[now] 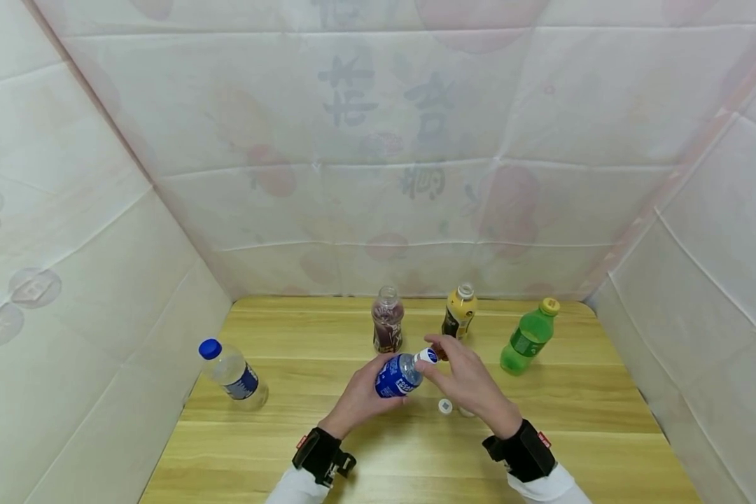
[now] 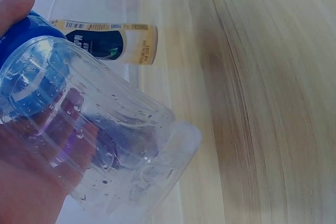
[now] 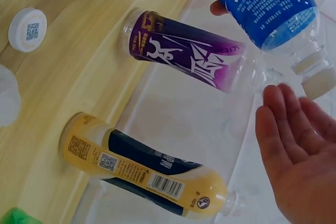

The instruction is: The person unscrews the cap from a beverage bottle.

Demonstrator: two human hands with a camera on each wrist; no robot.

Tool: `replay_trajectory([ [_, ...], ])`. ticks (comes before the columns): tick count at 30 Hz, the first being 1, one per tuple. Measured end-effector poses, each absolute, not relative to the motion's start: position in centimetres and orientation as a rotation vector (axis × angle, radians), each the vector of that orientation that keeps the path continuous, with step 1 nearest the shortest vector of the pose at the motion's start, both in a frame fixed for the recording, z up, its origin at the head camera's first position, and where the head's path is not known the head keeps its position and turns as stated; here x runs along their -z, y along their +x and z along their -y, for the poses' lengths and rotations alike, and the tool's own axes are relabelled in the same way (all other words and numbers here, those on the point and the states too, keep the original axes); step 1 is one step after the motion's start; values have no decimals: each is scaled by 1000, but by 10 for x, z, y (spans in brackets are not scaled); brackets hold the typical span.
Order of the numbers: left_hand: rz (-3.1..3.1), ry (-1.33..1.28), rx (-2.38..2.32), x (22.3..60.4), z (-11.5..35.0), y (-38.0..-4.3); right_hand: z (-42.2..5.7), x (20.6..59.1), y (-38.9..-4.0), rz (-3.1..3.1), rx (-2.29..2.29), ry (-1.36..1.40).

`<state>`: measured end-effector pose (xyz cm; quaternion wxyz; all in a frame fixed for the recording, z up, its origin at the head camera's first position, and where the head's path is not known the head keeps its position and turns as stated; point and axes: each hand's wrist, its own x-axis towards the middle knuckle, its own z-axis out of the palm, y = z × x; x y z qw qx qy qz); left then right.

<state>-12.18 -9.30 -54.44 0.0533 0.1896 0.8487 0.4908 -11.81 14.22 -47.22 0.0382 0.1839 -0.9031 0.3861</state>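
A clear plastic bottle with a blue label (image 1: 395, 378) is gripped round its body by my left hand (image 1: 362, 395), tilted with its neck to the right. In the left wrist view its clear base (image 2: 121, 145) has droplets inside. A white cap (image 3: 319, 83) sits on its neck. My right hand (image 1: 469, 381) is at this cap, thumb and fingers on either side. In the right wrist view its fingers (image 3: 286, 116) are extended and look slightly apart from the cap; the thumb is hidden there.
Behind the hands stand an uncapped purple-labelled bottle (image 1: 387, 322) and an uncapped yellow bottle (image 1: 460, 311). A green bottle with a yellow cap (image 1: 529, 339) stands right, a blue-capped clear bottle (image 1: 233, 374) left. A loose white cap (image 1: 445, 406) lies on the wooden table (image 1: 302, 325).
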Motion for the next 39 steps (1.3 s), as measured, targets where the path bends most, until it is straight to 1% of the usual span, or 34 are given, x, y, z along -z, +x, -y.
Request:
replay_trajectory([
  [4,-2579,580,-1489,545,93,-122,-141,474,-119,2719,-1118,598],
  [11,-2595,554,-1507,546,97,-121,-146,475,-121,2622,-1140,685],
  [18,-2623,512,-1552,548,103,-120,-151,483,-118,2655,-1132,617],
  [23,-2609,480,-1621,551,107,-118,-154,500,-115,2731,-1079,572],
  [32,-2596,430,-1672,554,115,-119,-153,544,-110,2803,-794,744],
  [39,-2593,397,-1675,555,119,-118,-149,566,-108,2823,-652,815],
])
